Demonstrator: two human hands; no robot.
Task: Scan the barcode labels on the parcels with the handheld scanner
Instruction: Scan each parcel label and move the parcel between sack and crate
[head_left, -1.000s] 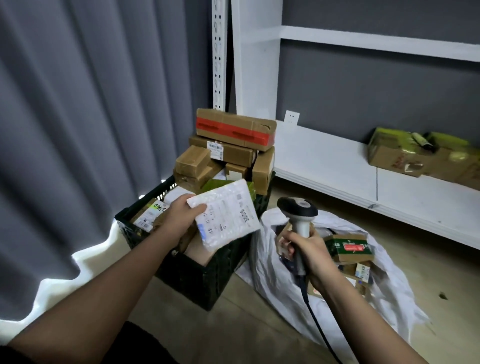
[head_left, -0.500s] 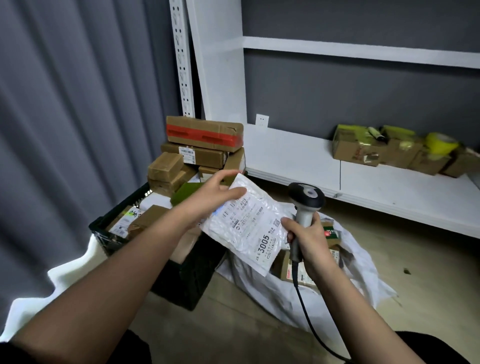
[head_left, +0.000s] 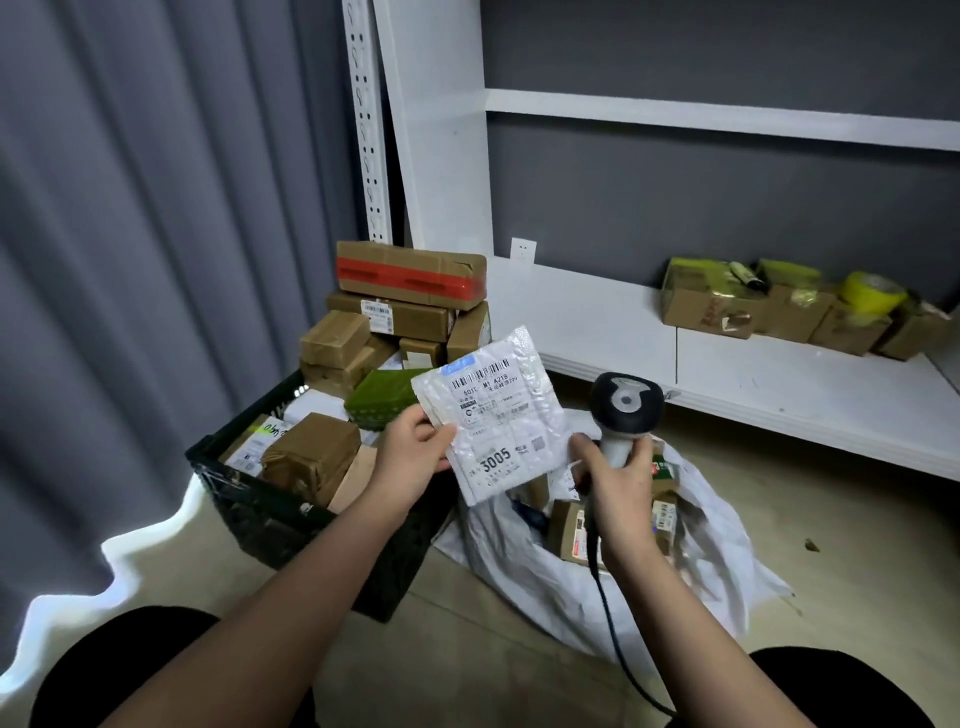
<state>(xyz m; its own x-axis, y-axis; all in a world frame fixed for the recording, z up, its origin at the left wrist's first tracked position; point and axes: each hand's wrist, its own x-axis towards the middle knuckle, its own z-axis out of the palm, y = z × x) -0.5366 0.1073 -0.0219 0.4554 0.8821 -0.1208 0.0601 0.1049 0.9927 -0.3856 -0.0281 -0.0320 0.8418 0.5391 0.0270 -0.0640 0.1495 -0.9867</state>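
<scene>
We hold the mailer (head_left: 493, 415) label-up in our left hand (head_left: 410, 457), pinched at its left edge, long axis tilted up-right. Our right hand (head_left: 618, 488) grips the scanner (head_left: 623, 410) upright beside it, above the sack (head_left: 597, 592); the crate (head_left: 270, 499) sits left.

Both forearms reach forward, left hand (head_left: 410, 452) pinching in a thumb-over grip, right hand (head_left: 615, 483) curled tight.

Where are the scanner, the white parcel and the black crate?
scanner (head_left: 626, 402), head view, on its dark head.
white parcel (head_left: 493, 415), head view, on its label.
black crate (head_left: 270, 512), head view, on its front wall.
</scene>
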